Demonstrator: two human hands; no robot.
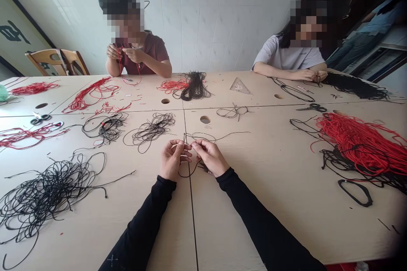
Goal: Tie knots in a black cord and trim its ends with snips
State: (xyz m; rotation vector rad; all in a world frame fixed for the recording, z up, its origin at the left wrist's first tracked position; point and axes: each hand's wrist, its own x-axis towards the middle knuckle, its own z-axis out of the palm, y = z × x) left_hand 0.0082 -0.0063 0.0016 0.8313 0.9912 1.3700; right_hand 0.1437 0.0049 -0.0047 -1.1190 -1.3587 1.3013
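My left hand (172,159) and my right hand (210,156) meet at the middle of the table, fingertips almost touching. Both pinch a thin black cord (190,175), which hangs in a loop below the fingers. More of its length seems to trail over the tabletop beyond my hands. Whatever knot sits between the fingertips is too small to make out. Under my right palm a dark metal tool, partly hidden, shows at its edge. Closest to my left hand lies a tangled bundle of black cord (153,129).
A large black cord heap (52,197) spreads at left; a thick red cord bundle (365,142) lies at right. Scissors (313,107) and a clear set square (241,86) rest farther back. Across the table (254,220), two people handle cords.
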